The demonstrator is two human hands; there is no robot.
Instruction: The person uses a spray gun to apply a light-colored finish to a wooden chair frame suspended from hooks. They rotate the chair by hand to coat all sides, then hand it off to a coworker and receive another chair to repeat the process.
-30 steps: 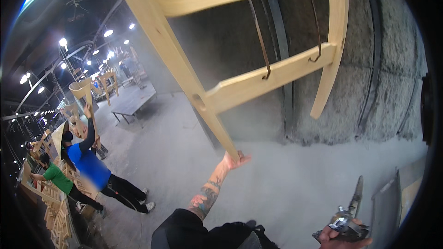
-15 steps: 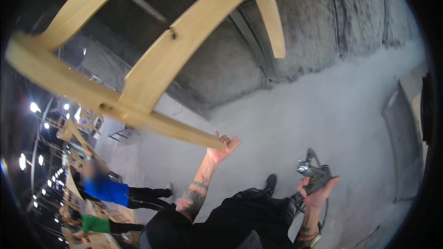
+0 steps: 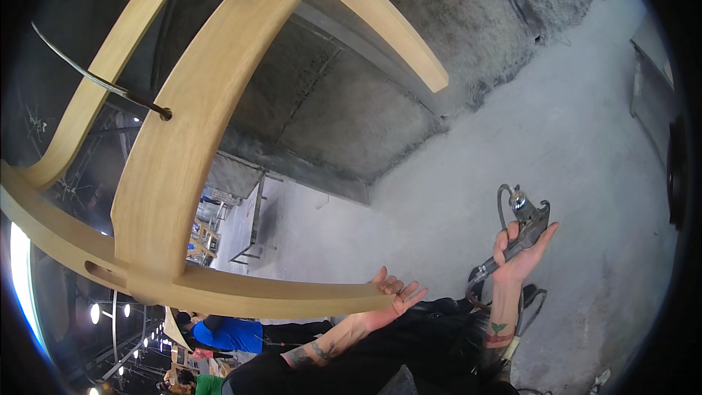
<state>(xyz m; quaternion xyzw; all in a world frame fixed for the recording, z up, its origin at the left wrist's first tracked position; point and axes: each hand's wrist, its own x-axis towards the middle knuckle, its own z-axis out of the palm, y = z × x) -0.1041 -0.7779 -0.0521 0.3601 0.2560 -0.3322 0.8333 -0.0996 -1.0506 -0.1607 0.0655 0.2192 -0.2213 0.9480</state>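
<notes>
A pale wooden chair frame (image 3: 172, 128) hangs at the upper left from bent metal hooks (image 3: 131, 95) that pass into holes in its broad rail. Its lower leg (image 3: 278, 296) has a long slot and runs to my left hand (image 3: 401, 294). That hand holds the leg's end from behind, fingers partly bent and showing past the wood; the palm is partly hidden. Off to the right, my right hand (image 3: 518, 257) is closed around a grey metal spray gun (image 3: 532, 221), its nozzle pointing away from me. A hose runs from the gun down along my forearm.
A rough grey wall panel (image 3: 322, 102) stands behind the chair frame, meeting the pale floor (image 3: 453, 175). Beyond the frame is a low metal stand (image 3: 256, 230). People in blue (image 3: 230, 333) and green (image 3: 208, 384) tops are at the lower left. A dark panel (image 3: 651, 95) edges the right.
The hanging chair frame has swung and turned, its lower leg dropping in view. My left hand has moved down and right with the leg's end. My right hand has raised the spray gun slightly.
</notes>
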